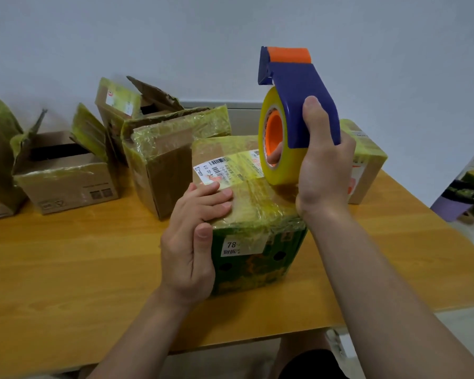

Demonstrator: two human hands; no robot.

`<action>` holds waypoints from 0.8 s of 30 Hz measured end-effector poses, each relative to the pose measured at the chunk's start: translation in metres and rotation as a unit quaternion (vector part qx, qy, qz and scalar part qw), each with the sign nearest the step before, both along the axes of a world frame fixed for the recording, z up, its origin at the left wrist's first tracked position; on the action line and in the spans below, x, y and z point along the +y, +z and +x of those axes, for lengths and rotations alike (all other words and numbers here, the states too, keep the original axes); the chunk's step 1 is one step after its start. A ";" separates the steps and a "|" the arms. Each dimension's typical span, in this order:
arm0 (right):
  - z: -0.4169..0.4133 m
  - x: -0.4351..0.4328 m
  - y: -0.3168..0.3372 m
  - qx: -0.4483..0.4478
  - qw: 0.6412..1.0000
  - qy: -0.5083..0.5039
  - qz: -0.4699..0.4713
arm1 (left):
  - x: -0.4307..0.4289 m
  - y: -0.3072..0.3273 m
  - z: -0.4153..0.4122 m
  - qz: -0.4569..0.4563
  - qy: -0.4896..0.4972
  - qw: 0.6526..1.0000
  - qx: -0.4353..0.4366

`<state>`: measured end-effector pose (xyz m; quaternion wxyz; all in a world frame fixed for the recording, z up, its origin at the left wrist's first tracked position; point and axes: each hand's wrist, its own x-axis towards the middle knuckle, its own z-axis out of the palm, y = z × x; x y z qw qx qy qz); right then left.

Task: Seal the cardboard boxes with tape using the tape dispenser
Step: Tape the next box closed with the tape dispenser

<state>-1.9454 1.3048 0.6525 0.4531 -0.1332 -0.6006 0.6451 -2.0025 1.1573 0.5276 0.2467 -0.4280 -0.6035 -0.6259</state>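
Tabletop [80, 269] of orange wood, taped boxes [66, 181], pale wall [175, 36]

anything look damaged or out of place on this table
Yes. The rear box has a ragged torn flap sticking up, and the small left box gapes open with bent flaps. The front box looks closed, under wrinkled tape.

My wooden table [66, 269] is carrying a bunch of cardboard. A green printed box [252, 263] is sitting nearest me, an open brown box [66, 184] and a tilted box [162, 170] are crowding the left, and a taped box [367, 165] is sitting right.
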 end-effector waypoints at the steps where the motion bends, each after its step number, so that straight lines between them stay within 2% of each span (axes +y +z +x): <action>1: 0.001 -0.001 0.001 0.000 1.000 0.000 -0.002 | 0.001 0.000 0.000 -0.004 -0.001 1.000 -0.003; 6: 0.003 0.000 0.001 0.011 0.999 0.015 -0.036 | 0.000 -0.005 -0.029 -0.044 -0.037 0.997 -0.054; 10: 0.002 0.000 0.001 0.009 0.999 0.020 -0.038 | -0.010 -0.003 -0.014 -0.091 -0.037 0.994 -0.039; 13: 0.003 0.001 0.001 0.018 0.998 0.024 -0.049 | -0.030 0.014 -0.008 -0.140 -0.070 0.987 -0.047; 15: 0.005 0.001 0.002 0.022 0.998 0.022 -0.056 | -0.041 0.034 -0.007 -0.178 -0.049 0.981 -0.058; 17: 0.005 0.000 0.004 0.022 0.998 0.018 -0.055 | -0.042 0.058 0.007 -0.271 0.030 0.962 -0.009; 20: 0.001 0.000 0.002 0.005 0.999 0.010 -0.031 | -0.017 0.089 0.031 -0.488 0.102 0.864 0.067; 21: 0.001 0.000 0.001 0.002 1.000 0.008 -0.027 | -0.007 0.094 0.035 -0.507 0.103 0.853 0.065; 22: 0.000 0.001 0.000 -0.001 1.000 0.005 -0.024 | 0.001 0.098 0.037 -0.506 0.103 0.855 0.055; 24: 0.002 0.005 0.000 -0.001 0.999 0.003 -0.036 | 0.009 0.095 0.036 -0.445 0.102 0.887 0.069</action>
